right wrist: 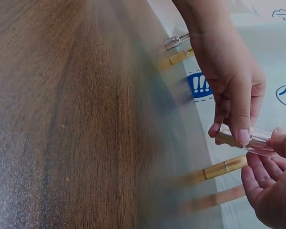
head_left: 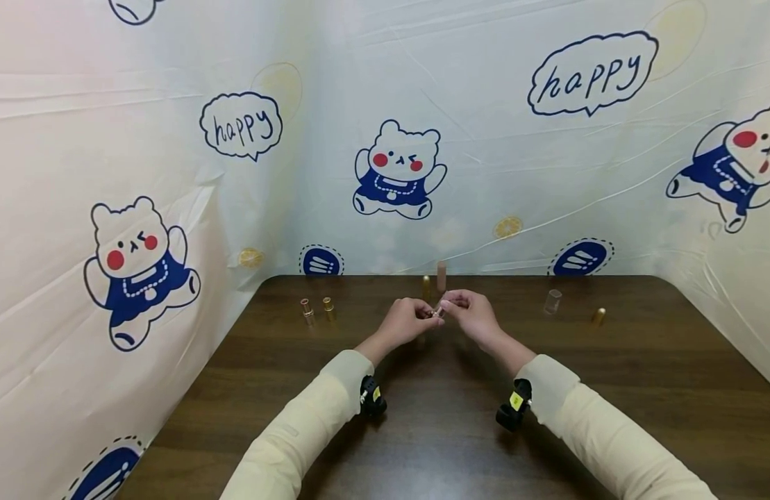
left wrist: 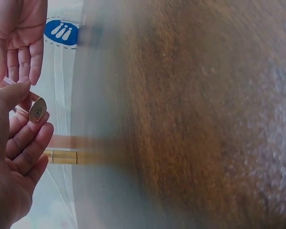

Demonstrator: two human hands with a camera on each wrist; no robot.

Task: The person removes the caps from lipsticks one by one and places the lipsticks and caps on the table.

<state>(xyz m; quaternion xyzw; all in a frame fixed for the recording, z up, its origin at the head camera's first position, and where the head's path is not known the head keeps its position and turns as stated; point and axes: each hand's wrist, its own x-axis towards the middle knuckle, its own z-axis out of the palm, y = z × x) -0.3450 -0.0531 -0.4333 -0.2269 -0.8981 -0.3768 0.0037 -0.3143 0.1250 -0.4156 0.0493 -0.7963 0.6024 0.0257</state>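
Note:
Over the back middle of the table both hands hold one lipstick tube (right wrist: 227,136) between them. My left hand (head_left: 408,321) pinches its shiny metallic base; thumb and fingertips close round it. The oval end of that base (left wrist: 37,111) faces the left wrist camera. At the other end, my right hand (head_left: 473,318) pinches a clear cap (right wrist: 261,137) between thumb and fingers. Cap and base lie in line, overlapping in the right wrist view. Just behind the hands stand a gold lipstick tube (head_left: 426,287) and a taller pink tube (head_left: 441,276).
Two lipstick tubes, one silvery with a pinkish top (head_left: 307,312) and one gold (head_left: 329,308), stand at the back left. A clear cap (head_left: 552,302) and a small gold cap (head_left: 600,316) stand back right. A printed curtain (head_left: 484,180) hangs behind the wooden table (head_left: 447,444).

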